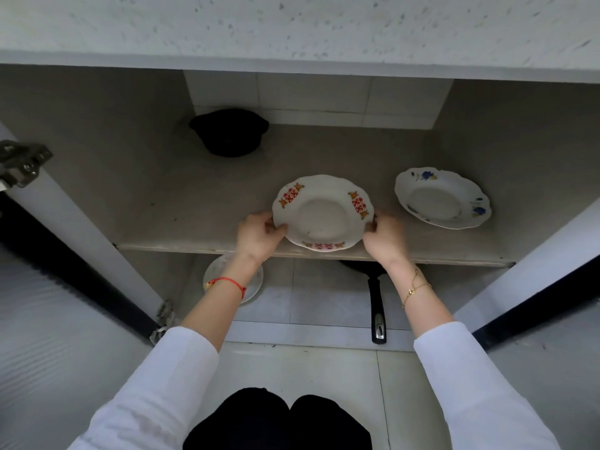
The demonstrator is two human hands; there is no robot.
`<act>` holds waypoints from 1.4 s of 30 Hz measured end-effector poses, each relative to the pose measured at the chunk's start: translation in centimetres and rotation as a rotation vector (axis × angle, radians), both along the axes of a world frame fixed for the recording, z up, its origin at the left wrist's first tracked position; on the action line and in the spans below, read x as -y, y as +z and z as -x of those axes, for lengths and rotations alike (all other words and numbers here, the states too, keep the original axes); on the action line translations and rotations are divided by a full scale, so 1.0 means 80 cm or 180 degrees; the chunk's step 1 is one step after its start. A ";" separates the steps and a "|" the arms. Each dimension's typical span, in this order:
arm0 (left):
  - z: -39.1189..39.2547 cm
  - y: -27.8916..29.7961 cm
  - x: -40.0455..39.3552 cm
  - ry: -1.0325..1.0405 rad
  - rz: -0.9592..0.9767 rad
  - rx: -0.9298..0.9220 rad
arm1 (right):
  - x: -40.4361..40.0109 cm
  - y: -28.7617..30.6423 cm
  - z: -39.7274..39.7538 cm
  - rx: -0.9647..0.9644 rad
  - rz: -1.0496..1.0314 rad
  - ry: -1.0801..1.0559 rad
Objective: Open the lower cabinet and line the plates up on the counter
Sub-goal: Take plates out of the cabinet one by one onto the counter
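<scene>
The lower cabinet stands open, both doors swung wide: the left door (48, 287) and the right door (548, 287) frame a broad gap with free room between them. Above, the speckled bench (292, 24) overhangs the opening, its front edge running across the top of the view. Inside, a shelf (181, 203) divides the cabinet; its front lip runs left to right just under the hands.

A white plate with red and gold marks (323, 212) sits at the front of the shelf, its near rim jutting slightly past the lip. The left hand (258, 237) grips the plate's left rim, thumb over the edge, and the right hand (384, 237) grips the right rim, fingers curled on it. The red marks on the rim look like Chinese characters; I cannot read them surely.

A second plate with blue flowers (443, 198) lies flat on the shelf to the right, well apart from the hands. A black pot (229, 131) stands at the back left of the shelf. Below the shelf, a third plate (253, 282) lies partly hidden behind the left forearm, and a black pan (378, 306) points its handle towards the front edge.
</scene>
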State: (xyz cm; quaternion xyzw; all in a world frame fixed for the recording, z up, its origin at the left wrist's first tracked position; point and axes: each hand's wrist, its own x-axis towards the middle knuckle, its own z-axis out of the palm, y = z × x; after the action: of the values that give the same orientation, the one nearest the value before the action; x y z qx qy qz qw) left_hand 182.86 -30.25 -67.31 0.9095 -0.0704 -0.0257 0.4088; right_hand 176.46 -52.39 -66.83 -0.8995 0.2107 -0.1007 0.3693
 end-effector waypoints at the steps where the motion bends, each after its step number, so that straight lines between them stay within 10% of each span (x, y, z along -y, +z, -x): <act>1: 0.012 0.001 -0.007 0.0046 0.0059 0.0032 | -0.006 0.000 0.008 0.0108 -0.0043 0.0008; 42: 0.230 0.026 -0.197 0.1740 0.2120 -0.0672 | -0.196 0.009 0.159 0.0047 -0.1672 -0.0007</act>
State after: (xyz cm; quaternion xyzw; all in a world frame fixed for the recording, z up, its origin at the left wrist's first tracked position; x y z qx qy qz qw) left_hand 164.45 -14.50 -65.22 0.7058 0.2105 0.0147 0.6763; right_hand 163.74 -36.71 -66.11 -0.7717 0.2280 -0.0495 0.5916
